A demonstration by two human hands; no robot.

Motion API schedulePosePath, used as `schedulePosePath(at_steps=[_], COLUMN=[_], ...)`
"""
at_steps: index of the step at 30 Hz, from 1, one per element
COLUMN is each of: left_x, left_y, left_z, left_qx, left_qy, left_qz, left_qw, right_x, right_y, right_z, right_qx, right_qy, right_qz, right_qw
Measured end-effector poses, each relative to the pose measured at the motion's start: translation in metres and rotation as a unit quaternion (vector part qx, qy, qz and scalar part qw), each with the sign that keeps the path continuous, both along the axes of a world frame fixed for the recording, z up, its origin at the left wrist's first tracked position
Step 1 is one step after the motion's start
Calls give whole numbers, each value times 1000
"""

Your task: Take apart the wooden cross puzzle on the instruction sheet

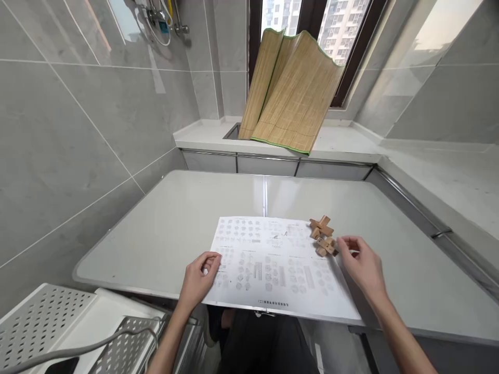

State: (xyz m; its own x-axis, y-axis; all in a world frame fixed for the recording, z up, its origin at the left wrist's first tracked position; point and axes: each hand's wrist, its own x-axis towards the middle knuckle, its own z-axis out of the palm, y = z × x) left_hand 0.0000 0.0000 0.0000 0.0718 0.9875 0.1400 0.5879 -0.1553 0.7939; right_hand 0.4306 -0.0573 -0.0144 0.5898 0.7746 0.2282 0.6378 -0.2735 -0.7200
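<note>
A printed paper sheet (pixel 249 293) covered in rows of small diagrams lies flat at the table's front. My left hand (pixel 199 278) rests at its left edge, thumb and index finger pinched together over the paper's margin. On the sheet's upper right corner stand two wooden interlocking puzzles close together: a star-shaped one (pixel 322 226) behind and a blockier one (pixel 326 246) in front. My right hand (pixel 362 265) is curled beside the front puzzle, its fingertips closed at that puzzle's right side. How firmly they grip it is hard to see.
The pale folding table (pixel 156 234) has a centre seam. Behind it, a bamboo mat (pixel 298 93) leans against the window above a white counter (pixel 343 136). At lower left stands a white perforated rack (pixel 47 317) with a grey cable (pixel 89 345). Tiled walls flank both sides.
</note>
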Motion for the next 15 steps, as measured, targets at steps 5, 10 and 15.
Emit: schedulePosePath(at_steps=[5,10,15], left_x=[-2,-4,-6], left_y=[0,1,1], left_z=[-3,-9,-9], left_qx=[7,9,10], left_qy=[-8,-15,-2], left_qz=[-6,-9,-17], left_qw=[1000,1000,1000], right_x=[20,17,-20], right_y=[44,65,47], right_z=[-8,-6,21], right_qx=[-65,-57,56], right_qy=[-129,-171,-149], right_qz=[45,63,149], right_qw=[988,982,976])
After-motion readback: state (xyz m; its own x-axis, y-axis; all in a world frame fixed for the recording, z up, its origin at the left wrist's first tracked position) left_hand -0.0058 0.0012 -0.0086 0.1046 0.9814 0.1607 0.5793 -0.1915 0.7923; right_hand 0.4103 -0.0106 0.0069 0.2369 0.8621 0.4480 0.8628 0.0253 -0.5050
